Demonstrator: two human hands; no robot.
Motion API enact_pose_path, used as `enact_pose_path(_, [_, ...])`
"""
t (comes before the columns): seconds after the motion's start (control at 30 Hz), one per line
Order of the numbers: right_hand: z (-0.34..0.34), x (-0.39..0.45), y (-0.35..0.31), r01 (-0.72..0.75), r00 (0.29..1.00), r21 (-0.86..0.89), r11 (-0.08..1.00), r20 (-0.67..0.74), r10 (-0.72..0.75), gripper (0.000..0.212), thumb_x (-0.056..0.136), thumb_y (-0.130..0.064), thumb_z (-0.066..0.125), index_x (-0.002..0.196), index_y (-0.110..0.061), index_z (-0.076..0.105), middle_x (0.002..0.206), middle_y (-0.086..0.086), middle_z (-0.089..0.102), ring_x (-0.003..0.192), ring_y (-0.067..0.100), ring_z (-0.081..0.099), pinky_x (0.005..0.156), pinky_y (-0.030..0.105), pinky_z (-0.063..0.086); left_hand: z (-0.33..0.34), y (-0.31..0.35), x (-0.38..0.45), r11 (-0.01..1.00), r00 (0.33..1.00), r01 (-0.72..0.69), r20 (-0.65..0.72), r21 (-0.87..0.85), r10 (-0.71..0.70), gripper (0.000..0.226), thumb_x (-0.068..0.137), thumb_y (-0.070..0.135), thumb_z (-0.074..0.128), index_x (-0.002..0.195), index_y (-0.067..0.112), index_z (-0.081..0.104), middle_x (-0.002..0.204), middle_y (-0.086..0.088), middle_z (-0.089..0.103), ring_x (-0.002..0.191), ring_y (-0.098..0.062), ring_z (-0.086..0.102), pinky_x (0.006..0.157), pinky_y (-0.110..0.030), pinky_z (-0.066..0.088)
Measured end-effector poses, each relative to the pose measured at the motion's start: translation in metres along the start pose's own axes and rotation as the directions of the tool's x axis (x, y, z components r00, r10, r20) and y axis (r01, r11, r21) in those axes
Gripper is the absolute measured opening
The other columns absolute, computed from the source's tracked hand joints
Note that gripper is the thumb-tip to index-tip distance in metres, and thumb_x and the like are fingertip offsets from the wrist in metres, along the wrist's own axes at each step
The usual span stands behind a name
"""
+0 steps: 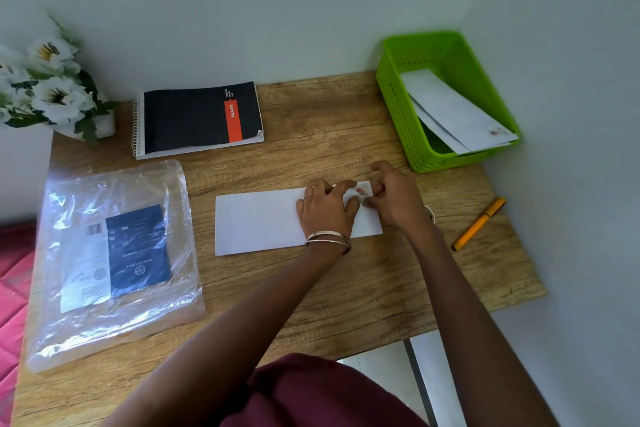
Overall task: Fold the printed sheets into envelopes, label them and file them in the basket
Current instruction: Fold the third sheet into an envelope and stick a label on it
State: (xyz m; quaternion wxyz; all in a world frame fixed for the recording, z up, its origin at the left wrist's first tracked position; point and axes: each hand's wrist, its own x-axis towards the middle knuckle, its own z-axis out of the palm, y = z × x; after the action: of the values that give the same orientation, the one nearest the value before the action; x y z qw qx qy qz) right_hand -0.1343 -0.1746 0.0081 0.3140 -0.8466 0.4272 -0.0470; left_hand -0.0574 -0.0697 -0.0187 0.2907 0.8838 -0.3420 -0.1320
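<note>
A long white envelope (258,220) lies flat in the middle of the wooden desk (346,288). A small sticker with a red print (362,191) sits at its far right corner. My left hand (327,210), with bangles on the wrist, rests on the envelope's right part, its fingers touching the sticker. My right hand (393,196) is beside it with curled fingers pinching at the sticker's right edge. A green plastic basket (398,104) stands at the back right and holds two white envelopes (453,111).
An orange pen (479,224) lies right of my hands. A black spiral notebook (199,118) lies at the back, white flowers (48,80) in the left corner. A clear plastic bag with a blue card (114,253) covers the desk's left side. Walls close in behind and right.
</note>
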Motion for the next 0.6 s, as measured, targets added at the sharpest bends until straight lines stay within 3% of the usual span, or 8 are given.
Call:
enact_pose_path(0.1, [-0.001, -0.002, -0.006, 0.033, 0.996, -0.053, 0.998, -0.085, -0.037, 0.040, 0.085, -0.011, 0.065, 0.124, -0.010, 0.057, 0.099, 0.016, 0.066, 0.099, 0.031, 0.060, 0.079, 0.034, 0.047, -0.002, -0.003, 0.000, 1.000, 1.000, -0.018, 0.025, -0.008, 0.018, 0.032, 0.083, 0.040, 0.059, 0.114, 0.032, 0.063, 0.103, -0.006, 0.055, 0.102, -0.025, 0.051, 0.083, -0.038, 0.035])
enact_pose_path(0.2, [0.003, -0.006, -0.008, 0.081, 0.993, -0.232, 0.969, -0.063, -0.098, 0.029, 0.089, -0.008, 0.056, 0.115, -0.012, 0.067, 0.108, 0.017, 0.062, 0.102, 0.032, 0.056, 0.082, 0.037, 0.047, -0.004, -0.005, 0.000, 0.999, 0.999, -0.026, 0.043, -0.020, 0.027, 0.034, 0.083, 0.040, 0.060, 0.116, 0.033, 0.062, 0.105, -0.005, 0.055, 0.103, -0.024, 0.050, 0.082, -0.036, 0.034])
enact_pose_path(0.33, [0.012, -0.018, -0.005, 0.077, 0.995, -0.433, 0.898, -0.023, -0.097, 0.036, 0.090, -0.009, 0.053, 0.121, -0.025, 0.064, 0.122, 0.007, 0.052, 0.115, 0.028, 0.040, 0.089, 0.036, 0.034, -0.006, -0.006, 0.000, 0.999, 0.997, -0.025, 0.067, -0.028, 0.027, 0.035, 0.084, 0.041, 0.058, 0.119, 0.034, 0.060, 0.108, -0.004, 0.053, 0.106, -0.022, 0.048, 0.084, -0.035, 0.032])
enact_pose_path(0.6, [0.016, -0.034, -0.014, 0.011, 0.997, -0.488, 0.873, -0.063, -0.047, 0.045, 0.087, -0.007, 0.051, 0.130, -0.021, 0.052, 0.131, 0.010, 0.042, 0.121, 0.030, 0.033, 0.093, 0.039, 0.032, -0.008, -0.012, 0.001, 0.998, 0.986, -0.063, 0.152, -0.021, 0.065, 0.051, 0.084, 0.038, 0.059, 0.133, 0.029, 0.046, 0.116, -0.004, 0.050, 0.115, -0.021, 0.043, 0.088, -0.038, 0.036])
